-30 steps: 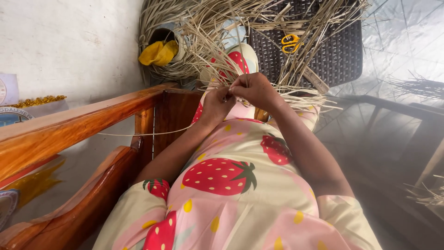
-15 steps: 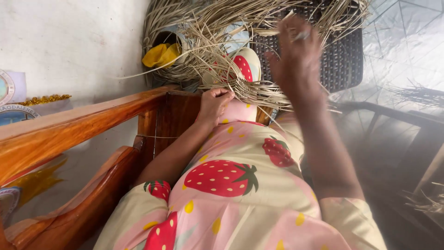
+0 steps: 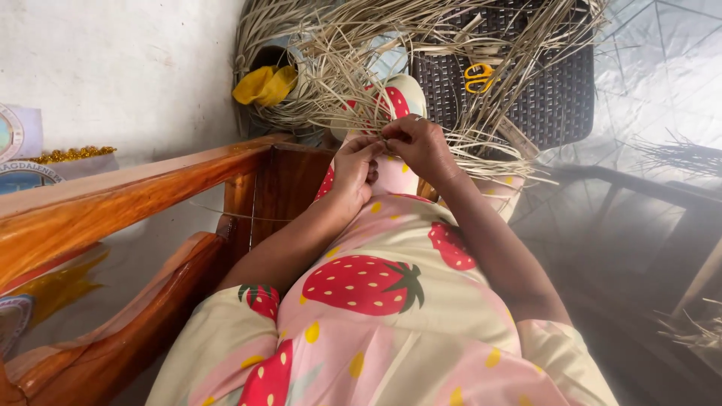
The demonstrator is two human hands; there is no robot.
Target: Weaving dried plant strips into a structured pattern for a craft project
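Low in the frame lies the strawberry-print dress (image 3: 376, 316); at centre, the left hand (image 3: 353, 169) and right hand (image 3: 421, 146) meet, fingertips pinched together on thin dried palm strips (image 3: 451, 146) over the knee. Beyond, more strips pile on the dark woven stool (image 3: 556, 98) by yellow scissors (image 3: 477, 77). The brittle strips could likely snap or slip if tugged hard.

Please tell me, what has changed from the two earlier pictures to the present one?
Half a second ago the right hand was raised high over the dark woven stool, pulling a strand. Now it has come back down beside the left hand, and both pinch the pale straw strips at the knee again, as one second ago. The left hand barely moved. The yellow scissors, yellow cloth and wooden armrest stayed.
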